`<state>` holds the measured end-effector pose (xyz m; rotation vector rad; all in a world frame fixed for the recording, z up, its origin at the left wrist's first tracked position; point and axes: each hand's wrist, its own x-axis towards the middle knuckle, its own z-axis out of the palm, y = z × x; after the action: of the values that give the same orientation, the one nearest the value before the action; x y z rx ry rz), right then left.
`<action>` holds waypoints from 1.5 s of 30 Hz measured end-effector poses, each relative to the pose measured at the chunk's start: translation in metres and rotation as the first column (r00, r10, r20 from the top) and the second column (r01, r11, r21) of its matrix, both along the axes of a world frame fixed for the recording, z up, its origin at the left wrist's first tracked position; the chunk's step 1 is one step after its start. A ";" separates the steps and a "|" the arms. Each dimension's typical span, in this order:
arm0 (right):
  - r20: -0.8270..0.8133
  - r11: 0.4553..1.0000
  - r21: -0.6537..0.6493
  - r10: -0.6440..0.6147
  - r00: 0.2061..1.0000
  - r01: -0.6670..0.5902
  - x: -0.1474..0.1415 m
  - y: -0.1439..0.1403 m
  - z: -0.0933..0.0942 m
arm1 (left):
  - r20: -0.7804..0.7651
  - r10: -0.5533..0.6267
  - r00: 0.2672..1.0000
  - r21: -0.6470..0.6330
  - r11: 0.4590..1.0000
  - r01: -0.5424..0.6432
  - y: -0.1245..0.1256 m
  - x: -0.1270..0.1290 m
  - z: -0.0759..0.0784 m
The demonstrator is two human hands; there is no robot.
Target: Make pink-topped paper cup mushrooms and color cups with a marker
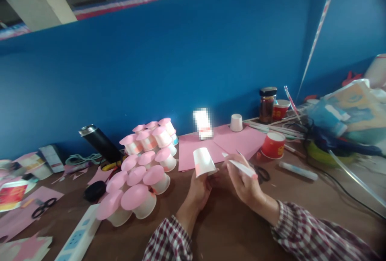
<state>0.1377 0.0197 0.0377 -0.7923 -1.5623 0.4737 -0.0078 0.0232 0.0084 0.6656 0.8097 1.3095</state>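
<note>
My left hand (201, 190) is closed around the lower part of a white paper cup (204, 161), which is tilted and has a faint pink patch on its side. In my right hand (245, 184), just right of the cup, is a white marker (241, 167) with a reddish end; its tip points left toward the cup and looks apart from it. Behind both hands lie sheets of pink paper (193, 150). Black-handled scissors (261, 173) are partly hidden beyond my right hand. To the left stand several paper cups with pink paper caps (135, 196).
Beyond the paper stands another white cup (236, 123). On the right are a red paper cup (273, 145), a dark-lidded jar (267, 106), a capped marker (298, 171) and a cable. A power strip (79, 235), black flask (99, 144) and more scissors (44, 208) are left. A blue partition (181, 60) closes off the back.
</note>
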 end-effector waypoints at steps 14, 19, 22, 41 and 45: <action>0.188 0.999 0.045 0.020 0.982 -0.030 -0.005 -0.006 -0.011 | -0.168 -0.094 0.981 0.124 0.985 0.116 -0.008 0.002 0.008; 0.211 0.981 0.185 -0.105 0.972 0.066 0.001 -0.003 -0.010 | -0.515 0.167 0.841 0.255 0.966 -0.036 -0.007 0.004 0.000; 0.229 0.964 0.248 -0.157 0.961 0.098 0.004 0.002 -0.011 | -0.566 0.235 0.790 0.257 0.961 -0.102 -0.008 0.004 0.003; 0.267 0.977 0.212 -0.025 0.963 -0.033 -0.005 -0.005 -0.012 | -0.608 0.486 0.628 0.455 0.861 -0.226 -0.005 -0.004 0.004; 0.158 0.993 0.114 -0.037 0.987 0.019 -0.003 -0.012 -0.001 | -0.607 0.520 0.601 0.511 0.835 -0.206 -0.002 -0.008 -0.001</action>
<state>0.1347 0.0072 0.0369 -0.7801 -1.7080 0.3043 -0.0161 0.0211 0.0075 1.4742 1.4164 1.6245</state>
